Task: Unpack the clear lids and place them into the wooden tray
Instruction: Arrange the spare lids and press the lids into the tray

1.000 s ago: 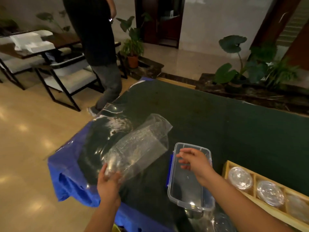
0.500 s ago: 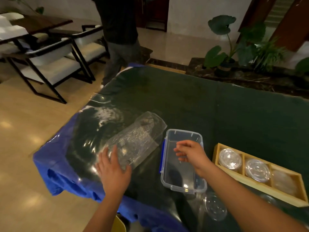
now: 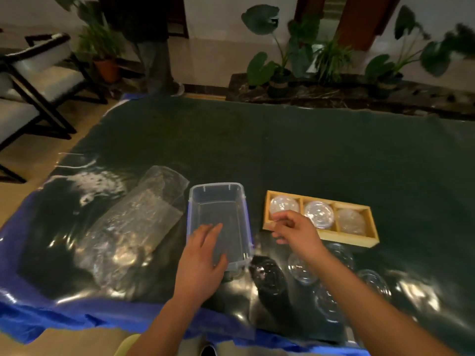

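1. Wooden tray (image 3: 358,238): lies on the dark table cover (image 3: 308,155) to the right of the clear plastic box (image 3: 218,219), long axis left to right; each of its three compartments holds a clear lid (image 3: 318,214).
2. Loose clear lids (image 3: 300,271): rest on the cover just nearer the person than the tray, under and beside the right forearm.
3. Right hand (image 3: 295,232): hovers over the tray's near left corner, fingers loosely curled, nothing visibly pinched; probably the nearer hand for the loose lids, which lie behind its fingertips, toward the wrist.
4. Left hand (image 3: 203,258): fingers spread flat over the box's near end.
5. Empty plastic sleeve (image 3: 136,222): lies left of the box.
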